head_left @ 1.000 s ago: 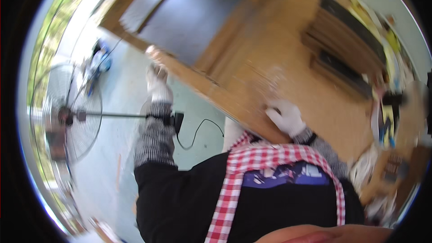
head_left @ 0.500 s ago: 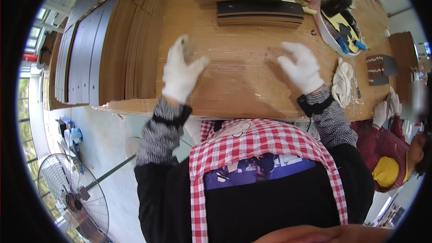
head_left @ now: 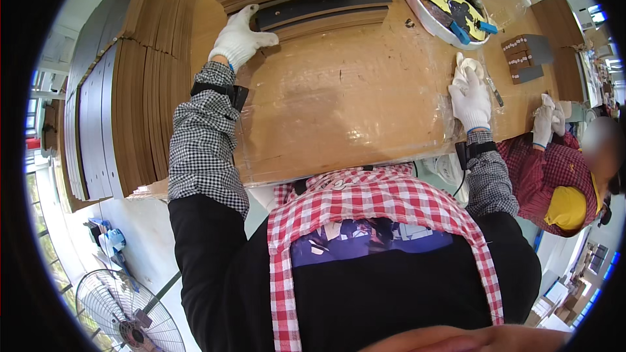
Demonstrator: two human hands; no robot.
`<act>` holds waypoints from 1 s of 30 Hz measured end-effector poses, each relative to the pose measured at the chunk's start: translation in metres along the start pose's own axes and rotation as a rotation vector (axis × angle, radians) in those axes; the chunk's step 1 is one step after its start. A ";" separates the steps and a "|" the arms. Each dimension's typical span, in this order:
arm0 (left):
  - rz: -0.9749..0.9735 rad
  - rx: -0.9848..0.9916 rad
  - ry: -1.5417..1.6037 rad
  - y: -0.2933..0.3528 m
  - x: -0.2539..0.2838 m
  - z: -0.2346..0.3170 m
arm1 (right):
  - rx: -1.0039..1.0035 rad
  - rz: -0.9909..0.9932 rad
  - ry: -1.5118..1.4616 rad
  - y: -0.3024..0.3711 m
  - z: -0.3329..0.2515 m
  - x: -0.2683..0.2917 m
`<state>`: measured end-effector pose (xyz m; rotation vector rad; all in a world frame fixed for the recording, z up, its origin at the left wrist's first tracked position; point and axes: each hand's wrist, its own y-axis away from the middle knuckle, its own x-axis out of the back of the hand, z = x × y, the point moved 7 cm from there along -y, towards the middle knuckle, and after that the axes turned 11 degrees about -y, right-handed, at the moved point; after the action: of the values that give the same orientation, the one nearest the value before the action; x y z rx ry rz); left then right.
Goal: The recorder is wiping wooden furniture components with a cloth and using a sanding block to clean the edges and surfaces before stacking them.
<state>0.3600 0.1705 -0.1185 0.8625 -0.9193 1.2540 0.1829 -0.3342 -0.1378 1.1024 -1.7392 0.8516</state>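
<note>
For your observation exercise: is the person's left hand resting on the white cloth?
No: the left hand touches the dark strip, while the right hand lies by the cloth.

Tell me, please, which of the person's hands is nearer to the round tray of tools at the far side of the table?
The right hand is nearer: it rests on a white cloth just below the round tray. The left hand lies far to the tray's left, touching a dark strip.
</note>
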 end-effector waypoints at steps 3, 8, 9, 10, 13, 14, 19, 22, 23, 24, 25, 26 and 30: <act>-0.021 0.013 0.008 0.005 -0.001 0.000 | -0.026 0.013 0.029 -0.005 0.008 -0.006; 0.077 -0.013 0.008 0.036 0.021 0.021 | 0.005 0.070 -0.029 -0.007 0.026 -0.012; 0.172 -0.061 -0.047 0.053 0.032 0.029 | -0.011 0.056 -0.069 -0.007 0.027 -0.012; 0.189 -0.063 0.183 0.067 0.031 0.029 | -0.031 0.043 -0.108 -0.007 0.029 -0.013; 0.009 -0.015 0.697 0.104 0.007 0.019 | -0.066 0.033 -0.277 -0.012 0.029 -0.012; -0.003 -0.085 1.041 0.114 -0.015 0.019 | -0.054 0.063 -0.376 -0.014 0.029 -0.014; -0.191 0.109 1.142 0.164 -0.080 0.022 | 0.058 -0.121 -0.721 0.021 -0.100 -0.004; -0.268 0.091 1.170 0.171 -0.092 0.032 | 0.210 -0.263 -0.375 0.033 -0.139 -0.024; -0.306 0.041 1.298 0.171 -0.091 0.041 | 0.335 -0.232 -0.262 0.038 -0.139 -0.038; -0.312 0.044 1.300 0.173 -0.093 0.037 | 0.330 -0.235 -0.260 0.042 -0.151 -0.040; -0.338 0.064 1.246 0.174 -0.096 0.034 | 0.297 -0.324 -0.279 0.045 -0.170 -0.046; -0.364 0.083 1.193 0.173 -0.100 0.032 | 0.262 -0.410 -0.298 0.050 -0.189 -0.055; -0.245 -0.104 0.840 0.156 -0.114 0.028 | 0.754 -0.510 -0.330 0.100 -0.288 -0.072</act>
<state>0.1941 0.1191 -0.2066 0.2852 -0.1910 1.1796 0.1964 -0.0233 -0.1053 2.1751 -1.2757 1.0574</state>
